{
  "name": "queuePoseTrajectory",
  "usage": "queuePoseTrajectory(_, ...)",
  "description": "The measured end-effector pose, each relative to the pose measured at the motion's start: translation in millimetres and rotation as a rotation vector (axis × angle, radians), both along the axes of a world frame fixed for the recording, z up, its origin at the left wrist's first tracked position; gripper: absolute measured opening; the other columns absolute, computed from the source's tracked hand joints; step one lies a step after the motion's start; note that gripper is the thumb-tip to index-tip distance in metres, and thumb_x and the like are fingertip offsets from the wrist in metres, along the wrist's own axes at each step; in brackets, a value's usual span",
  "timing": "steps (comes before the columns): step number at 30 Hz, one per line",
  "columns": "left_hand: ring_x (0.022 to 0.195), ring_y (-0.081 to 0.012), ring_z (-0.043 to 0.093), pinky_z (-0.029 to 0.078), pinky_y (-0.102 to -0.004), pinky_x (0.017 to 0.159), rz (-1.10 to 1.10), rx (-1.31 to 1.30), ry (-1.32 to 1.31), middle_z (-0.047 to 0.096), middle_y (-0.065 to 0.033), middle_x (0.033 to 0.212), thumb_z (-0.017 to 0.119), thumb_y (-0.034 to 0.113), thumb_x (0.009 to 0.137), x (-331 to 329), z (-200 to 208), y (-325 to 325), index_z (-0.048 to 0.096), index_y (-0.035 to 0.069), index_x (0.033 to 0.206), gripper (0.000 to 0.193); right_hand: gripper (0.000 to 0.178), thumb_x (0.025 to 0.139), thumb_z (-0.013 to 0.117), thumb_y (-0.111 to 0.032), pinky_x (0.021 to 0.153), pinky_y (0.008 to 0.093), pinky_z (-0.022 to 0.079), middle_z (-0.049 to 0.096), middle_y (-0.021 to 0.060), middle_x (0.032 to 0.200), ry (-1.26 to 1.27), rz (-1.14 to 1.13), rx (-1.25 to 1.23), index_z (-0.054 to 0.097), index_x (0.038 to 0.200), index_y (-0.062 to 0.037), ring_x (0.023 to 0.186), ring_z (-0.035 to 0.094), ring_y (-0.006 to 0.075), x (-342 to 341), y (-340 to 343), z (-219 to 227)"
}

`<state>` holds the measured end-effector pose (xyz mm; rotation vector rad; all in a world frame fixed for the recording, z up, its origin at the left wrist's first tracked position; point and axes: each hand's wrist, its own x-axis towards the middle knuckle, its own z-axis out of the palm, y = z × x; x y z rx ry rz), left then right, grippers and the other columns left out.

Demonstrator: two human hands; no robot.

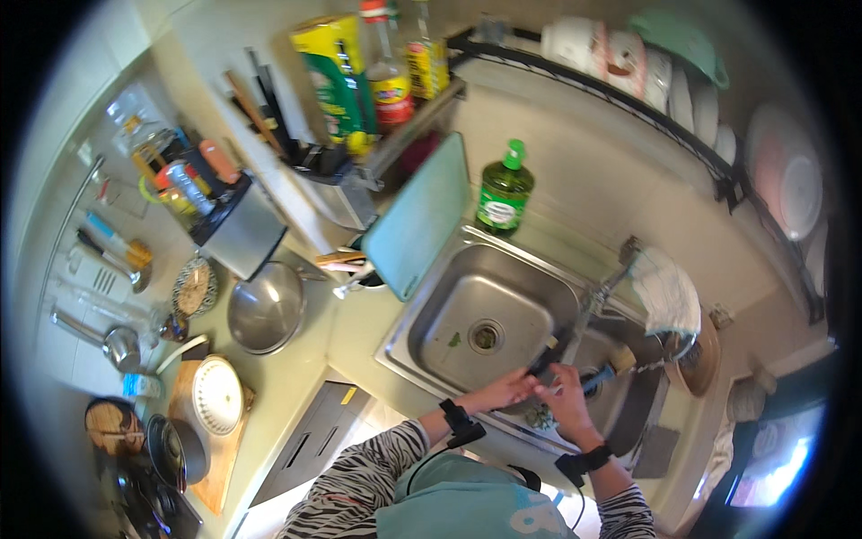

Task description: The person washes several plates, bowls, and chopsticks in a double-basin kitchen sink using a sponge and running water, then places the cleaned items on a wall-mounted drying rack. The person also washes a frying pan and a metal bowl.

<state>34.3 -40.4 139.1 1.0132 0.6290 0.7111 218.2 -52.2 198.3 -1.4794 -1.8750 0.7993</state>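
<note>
Gripping a slim dark object (542,360) at the view's four o'clock, the left hand (510,392) is hovering over the sink's (449,314) front edge; the right hand (567,402) is curving beside a blue-handled brush (620,363), its hold unclear.

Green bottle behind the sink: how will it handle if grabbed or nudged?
The green bottle may feel fairly heavy for its size, as it appears to hold liquid. Pushed near its cap, it would probably tip, since it stands upright and is taller than wide. Its smooth sides could turn slippery if wet, being beside the sink.
</note>
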Motion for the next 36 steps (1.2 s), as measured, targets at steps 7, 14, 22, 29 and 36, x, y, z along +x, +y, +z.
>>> queuePoseTrajectory(7, 0.067, -0.0062, 0.042, 0.038, -0.0209, 0.062, 0.012, 0.217, -0.165, 0.043, 0.0032, 0.076, 0.039, 0.031, 0.102, -27.2, 37.5, 5.1, 0.051, 0.003, 0.097, 0.031, 0.016, 0.093, 0.058, -0.016, 0.037, 0.0230, 0.039, 0.054, 0.0009, 0.060, 0.212, 0.198, -0.453, 0.056, 0.090, -0.0009, 0.044, 0.052, 0.0073, -64.5, 63.3, 132.2)
queuePoseTrajectory(14, 0.069, -0.0077, 0.044, 0.039, -0.0224, 0.066, 0.315, 0.191, -0.079, 0.046, 0.0019, 0.075, 0.036, 0.032, 0.103, -86.6, 11.2, -6.3, 0.053, 0.004, 0.095, 0.034, 0.029, 0.095, 0.054, -0.028, 0.036, 0.0249, 0.038, 0.054, 0.0046, 0.053, 0.491, 0.241, 0.466, 0.059, 0.085, -0.0006, 0.038, 0.049, 0.0096, -161.3, 133.6, 351.2)
queuePoseTrajectory(22, 0.064, -0.0065, 0.044, 0.037, -0.0207, 0.060, 0.416, 0.029, -0.092, 0.047, 0.0023, 0.072, 0.038, 0.032, 0.103, -82.5, -23.1, -33.0, 0.054, 0.006, 0.094, 0.032, 0.037, 0.094, 0.054, -0.033, 0.042, 0.0261, 0.046, 0.062, 0.0125, 0.058, 0.365, 0.277, 0.525, 0.062, 0.094, 0.0028, 0.044, 0.061, 0.0165, -302.1, 167.4, 385.2)
queuePoseTrajectory(29, 0.061, -0.0064, 0.044, 0.037, -0.0207, 0.058, 0.562, 0.004, -0.046, 0.048, 0.0026, 0.068, 0.040, 0.030, 0.102, -107.5, -26.2, -38.3, 0.055, 0.006, 0.092, 0.030, 0.042, 0.088, 0.060, -0.032, 0.055, 0.0325, 0.052, 0.064, 0.0128, 0.064, 0.256, 0.336, 0.354, 0.062, 0.093, 0.0091, 0.058, 0.065, 0.0211, -342.1, 171.8, 316.0)
queuePoseTrajectory(36, 0.062, -0.0067, 0.047, 0.040, -0.0204, 0.059, 0.616, -0.134, -0.065, 0.051, 0.0029, 0.069, 0.047, 0.024, 0.099, -117.0, -45.3, -40.4, 0.058, 0.008, 0.091, 0.021, 0.056, 0.073, 0.080, -0.034, 0.062, 0.0236, 0.043, 0.057, 0.0054, 0.094, 0.023, 0.341, 0.645, 0.061, 0.118, -0.0050, 0.074, 0.050, 0.0096, -247.4, 173.6, 233.1)
